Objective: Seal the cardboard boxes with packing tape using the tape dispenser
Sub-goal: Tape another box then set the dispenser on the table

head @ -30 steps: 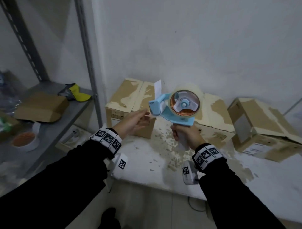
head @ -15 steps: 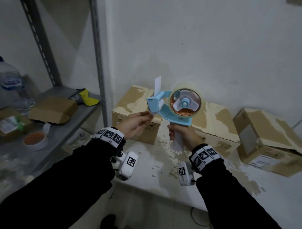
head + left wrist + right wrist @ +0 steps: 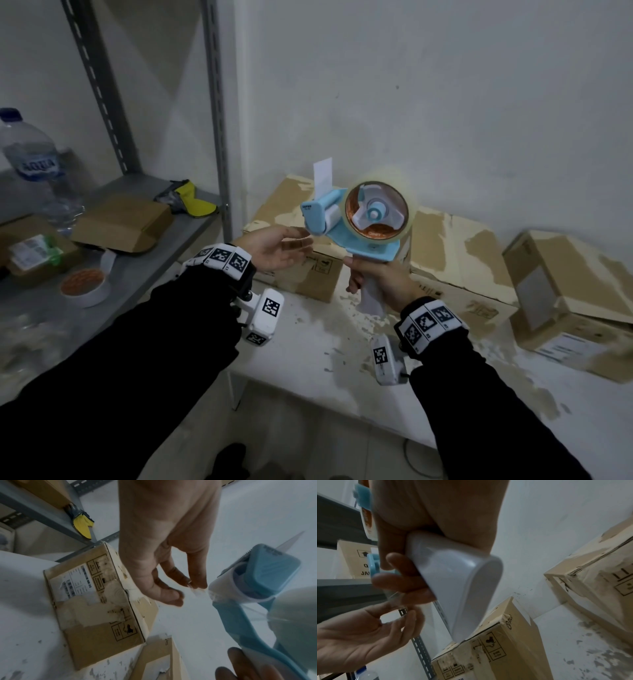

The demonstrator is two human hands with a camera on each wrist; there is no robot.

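Observation:
My right hand (image 3: 380,282) grips the white handle (image 3: 458,581) of a light blue tape dispenser (image 3: 337,236), held upright in the air above the white table (image 3: 308,346). A clear tape roll (image 3: 409,219) sits on it. My left hand (image 3: 286,243) is at the dispenser's front roller (image 3: 224,586), fingers relaxed. One fingertip touches the crinkled loose tape end (image 3: 199,592), while the thumb stays apart from it. Three worn cardboard boxes stand against the wall: left (image 3: 298,270), middle (image 3: 459,260), right (image 3: 568,294).
A grey metal shelf (image 3: 161,253) stands at the left, its post (image 3: 219,137) close to the left box. On it are a water bottle (image 3: 34,164), a flat brown box (image 3: 123,226), a tape roll (image 3: 84,286) and a yellow item (image 3: 195,202).
Both hands and the dispenser have risen slightly above the boxes. My left hand has stayed at the dispenser's front, fingers near the roller.

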